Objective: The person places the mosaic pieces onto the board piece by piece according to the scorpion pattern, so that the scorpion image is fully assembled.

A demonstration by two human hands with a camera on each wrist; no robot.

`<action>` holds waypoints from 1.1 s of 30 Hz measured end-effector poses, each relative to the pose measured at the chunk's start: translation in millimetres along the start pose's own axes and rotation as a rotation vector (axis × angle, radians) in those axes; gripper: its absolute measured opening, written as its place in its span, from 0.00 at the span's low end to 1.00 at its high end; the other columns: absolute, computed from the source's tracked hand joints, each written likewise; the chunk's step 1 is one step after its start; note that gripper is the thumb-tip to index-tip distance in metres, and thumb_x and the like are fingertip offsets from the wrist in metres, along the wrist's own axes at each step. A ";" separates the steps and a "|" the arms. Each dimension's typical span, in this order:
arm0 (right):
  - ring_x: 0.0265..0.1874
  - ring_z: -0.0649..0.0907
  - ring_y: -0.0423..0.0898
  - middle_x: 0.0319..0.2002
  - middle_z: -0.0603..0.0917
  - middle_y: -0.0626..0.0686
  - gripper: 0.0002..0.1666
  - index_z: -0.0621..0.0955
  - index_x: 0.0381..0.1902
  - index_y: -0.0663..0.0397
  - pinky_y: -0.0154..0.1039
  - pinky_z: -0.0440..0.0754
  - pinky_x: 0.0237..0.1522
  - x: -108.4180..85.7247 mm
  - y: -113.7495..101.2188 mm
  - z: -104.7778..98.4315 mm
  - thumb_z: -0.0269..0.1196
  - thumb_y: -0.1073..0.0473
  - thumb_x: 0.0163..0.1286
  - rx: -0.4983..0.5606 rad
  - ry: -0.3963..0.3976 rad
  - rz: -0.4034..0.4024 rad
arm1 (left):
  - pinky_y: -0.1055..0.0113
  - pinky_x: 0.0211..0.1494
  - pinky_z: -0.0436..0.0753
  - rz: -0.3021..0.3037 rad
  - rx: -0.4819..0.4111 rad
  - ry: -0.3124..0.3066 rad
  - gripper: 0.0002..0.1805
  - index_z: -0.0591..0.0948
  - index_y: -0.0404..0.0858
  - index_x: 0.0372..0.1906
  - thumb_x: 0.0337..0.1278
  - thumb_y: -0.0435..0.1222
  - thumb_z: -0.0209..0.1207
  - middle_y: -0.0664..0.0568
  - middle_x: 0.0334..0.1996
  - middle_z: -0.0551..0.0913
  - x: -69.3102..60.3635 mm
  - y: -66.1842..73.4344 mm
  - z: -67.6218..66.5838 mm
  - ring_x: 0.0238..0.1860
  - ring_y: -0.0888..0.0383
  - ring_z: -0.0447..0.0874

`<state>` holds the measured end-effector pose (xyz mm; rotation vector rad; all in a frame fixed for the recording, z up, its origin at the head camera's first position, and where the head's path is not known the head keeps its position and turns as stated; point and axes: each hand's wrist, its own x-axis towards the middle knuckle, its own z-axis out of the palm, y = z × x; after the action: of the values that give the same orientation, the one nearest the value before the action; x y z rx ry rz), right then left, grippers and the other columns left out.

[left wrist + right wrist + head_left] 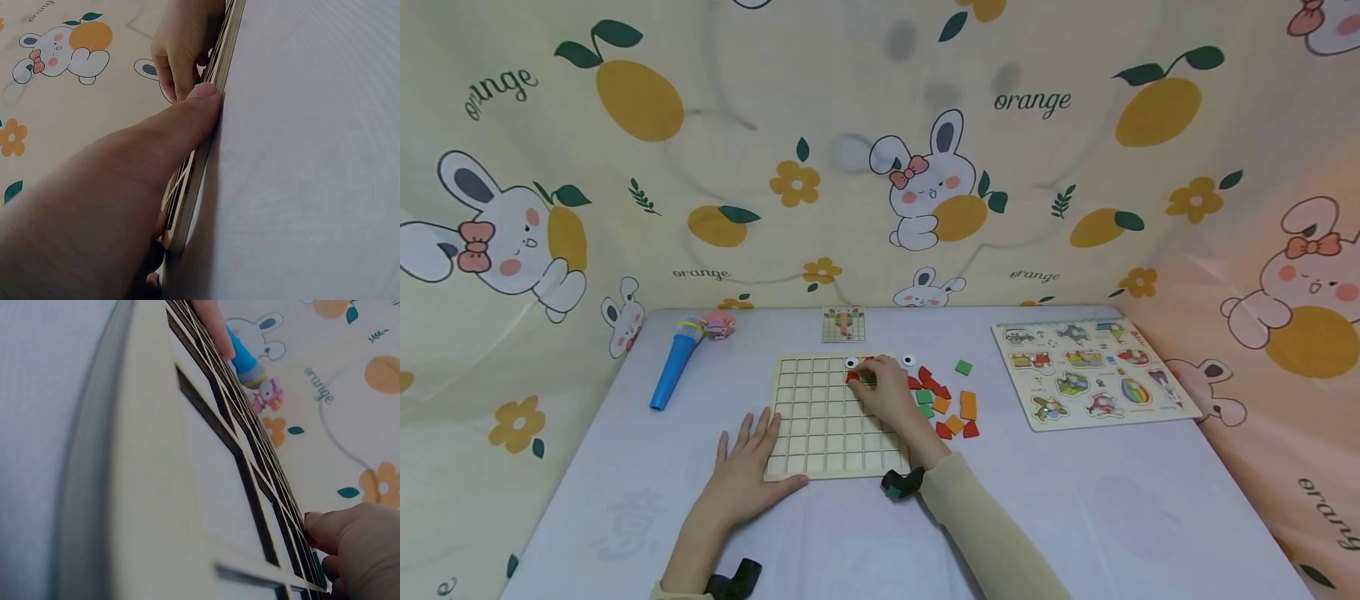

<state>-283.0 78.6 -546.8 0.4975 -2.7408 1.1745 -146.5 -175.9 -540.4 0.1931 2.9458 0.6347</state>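
Observation:
A pale wooden grid board (827,425) lies on the table. My left hand (741,471) steadies its lower left corner, fingers spread along the side and thumb (203,94) on the near edge. Over the board's upper right part, my right hand (887,392) has its fingers bent down, pinching a small red piece (852,377) at the grid. A green piece (868,377) shows under those fingers, partly hidden. Just above is a round eye piece (851,363). The right wrist view shows the red piece (309,530) against a fingertip.
Right of the board lie several red, green and orange pieces (967,406) and another eye piece (908,360). A small picture card (843,325) is behind the board. A blue toy microphone (676,362) stands off left; a picture puzzle board (1093,375) lies right.

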 end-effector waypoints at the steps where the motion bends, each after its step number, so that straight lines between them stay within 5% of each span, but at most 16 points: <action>1: 0.49 0.80 0.54 0.45 0.85 0.56 0.12 0.90 0.49 0.57 0.54 0.74 0.52 0.2 0.1 -0.1 0.71 0.55 0.73 0.000 0.003 -0.004 | 0.25 0.80 0.36 0.001 -0.003 0.005 0.66 0.54 0.37 0.85 0.54 0.74 0.63 0.40 0.86 0.49 -0.1 0.6 0.0 0.85 0.32 0.39; 17: 0.45 0.78 0.52 0.40 0.82 0.53 0.11 0.90 0.47 0.53 0.49 0.68 0.46 3.3 2.4 8.0 0.69 0.56 0.72 -0.040 0.026 0.005 | 0.25 0.80 0.38 -0.001 0.007 0.003 0.67 0.54 0.37 0.85 0.53 0.74 0.63 0.40 0.86 0.50 2.2 -1.2 1.1 0.85 0.32 0.39; 33: 0.50 0.80 0.56 0.45 0.85 0.55 0.12 0.89 0.50 0.52 0.53 0.71 0.47 2.8 -7.7 1.8 0.69 0.56 0.73 -0.099 -0.012 0.012 | 0.25 0.80 0.37 0.002 0.007 -0.002 0.67 0.53 0.37 0.85 0.53 0.75 0.62 0.41 0.86 0.49 2.0 -1.8 1.1 0.85 0.32 0.39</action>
<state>-282.9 71.6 -542.1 0.4779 -2.7991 1.0347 -148.5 -176.8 -542.3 0.1967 2.9470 0.6237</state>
